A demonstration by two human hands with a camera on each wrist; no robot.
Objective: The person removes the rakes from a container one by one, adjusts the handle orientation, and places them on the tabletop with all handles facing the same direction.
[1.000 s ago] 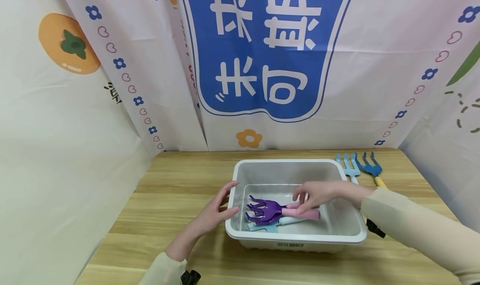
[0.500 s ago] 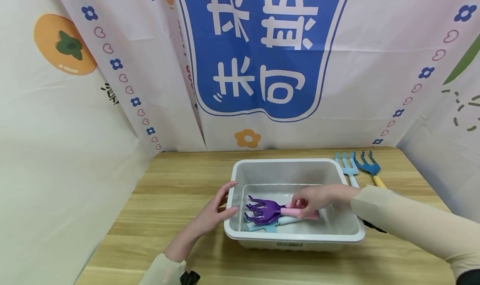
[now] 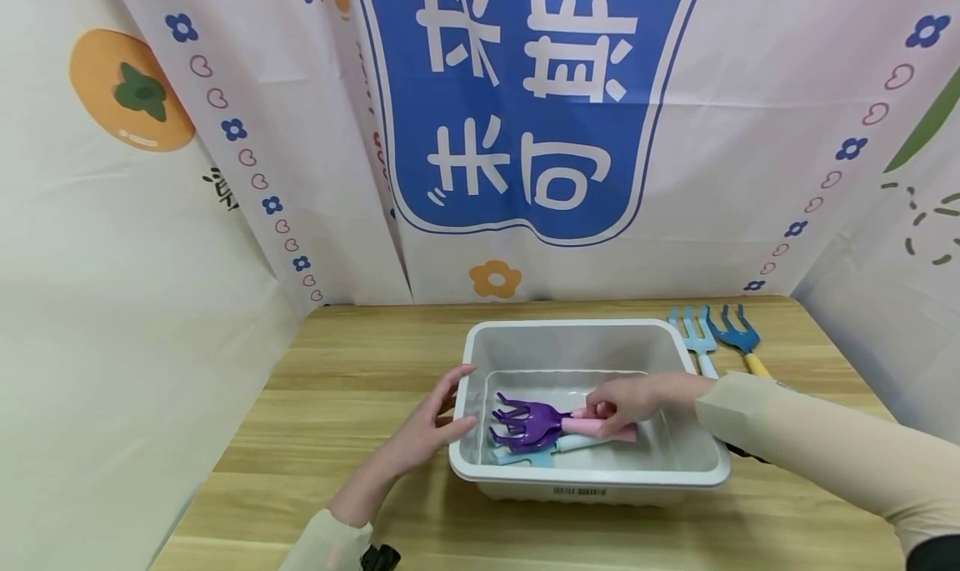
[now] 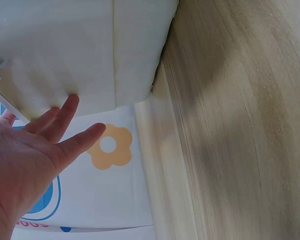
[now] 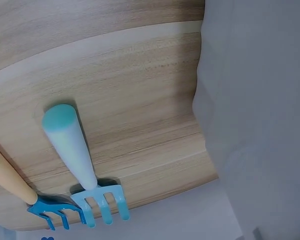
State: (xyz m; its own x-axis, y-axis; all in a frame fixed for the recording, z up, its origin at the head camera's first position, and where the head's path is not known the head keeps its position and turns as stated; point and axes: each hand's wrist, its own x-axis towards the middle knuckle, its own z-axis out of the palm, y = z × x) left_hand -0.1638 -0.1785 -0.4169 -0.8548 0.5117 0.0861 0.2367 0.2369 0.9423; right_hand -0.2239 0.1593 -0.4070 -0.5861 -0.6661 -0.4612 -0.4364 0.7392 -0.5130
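Beside one tub (image 3: 590,476) lie two blue rakes (image 3: 701,343). The right hand (image 3: 626,399) grips a purple rake (image 3: 536,428); the left hand (image 3: 429,428), spread, touches the tub.

Fingers (image 4: 65,116) against white bin (image 4: 85,50)

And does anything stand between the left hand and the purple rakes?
Yes, the bin's left wall: the left hand is at its outer side, while the purple rakes lie inside. Over the top of that wall, nothing visible blocks the way.
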